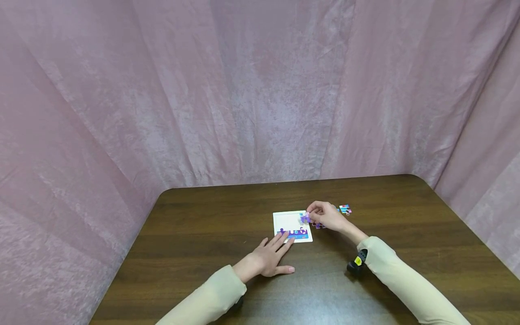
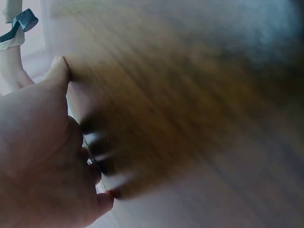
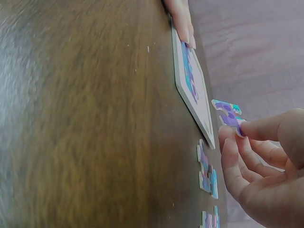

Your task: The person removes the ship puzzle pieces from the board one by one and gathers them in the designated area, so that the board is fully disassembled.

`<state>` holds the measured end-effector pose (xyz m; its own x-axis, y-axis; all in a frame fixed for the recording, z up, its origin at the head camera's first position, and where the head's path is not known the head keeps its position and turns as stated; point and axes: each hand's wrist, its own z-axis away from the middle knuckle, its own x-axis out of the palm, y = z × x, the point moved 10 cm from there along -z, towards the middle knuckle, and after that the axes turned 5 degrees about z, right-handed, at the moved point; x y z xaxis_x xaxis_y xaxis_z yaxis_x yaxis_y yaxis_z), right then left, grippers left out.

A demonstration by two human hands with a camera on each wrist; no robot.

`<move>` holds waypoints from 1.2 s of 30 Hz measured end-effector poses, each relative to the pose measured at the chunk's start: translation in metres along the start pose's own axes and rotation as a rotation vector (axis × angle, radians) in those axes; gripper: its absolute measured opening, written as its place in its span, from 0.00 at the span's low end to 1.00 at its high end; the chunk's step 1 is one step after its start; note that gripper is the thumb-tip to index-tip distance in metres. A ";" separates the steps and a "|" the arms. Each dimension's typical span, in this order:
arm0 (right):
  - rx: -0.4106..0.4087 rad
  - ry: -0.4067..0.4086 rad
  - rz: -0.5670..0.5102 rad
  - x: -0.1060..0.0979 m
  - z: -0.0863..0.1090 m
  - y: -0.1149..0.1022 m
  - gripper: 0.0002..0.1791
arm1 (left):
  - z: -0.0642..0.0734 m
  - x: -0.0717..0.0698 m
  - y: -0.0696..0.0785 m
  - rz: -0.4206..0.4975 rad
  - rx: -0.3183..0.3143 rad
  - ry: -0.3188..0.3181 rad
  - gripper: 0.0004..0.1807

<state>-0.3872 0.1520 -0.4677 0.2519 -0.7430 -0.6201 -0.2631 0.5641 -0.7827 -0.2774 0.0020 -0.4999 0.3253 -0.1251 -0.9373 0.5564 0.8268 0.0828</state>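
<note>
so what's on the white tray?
A purple-and-blue puzzle row along the near side of the tray. The left hand covers part of it; what's beneath can't be seen.

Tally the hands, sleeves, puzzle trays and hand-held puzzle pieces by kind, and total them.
Left hand and right hand: 2
Left sleeve and right sleeve: 2
Puzzle tray: 1
Held puzzle piece: 1
Total: 6
Loose pieces, partly hidden, are left out.
</note>
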 end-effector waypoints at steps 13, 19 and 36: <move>0.038 0.022 -0.035 -0.012 0.006 0.015 0.07 | 0.000 -0.001 -0.001 -0.009 -0.007 0.007 0.46; 0.046 0.035 -0.052 -0.016 0.008 0.020 0.09 | 0.001 -0.002 0.000 -0.004 -0.005 0.007 0.45; 0.095 0.067 -0.015 -0.033 0.018 0.030 0.10 | -0.004 0.004 -0.003 0.018 0.004 0.007 0.45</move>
<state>-0.3862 0.2001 -0.4715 0.1909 -0.7721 -0.6062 -0.1696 0.5823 -0.7951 -0.2808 0.0017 -0.5049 0.3302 -0.1060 -0.9379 0.5538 0.8264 0.1016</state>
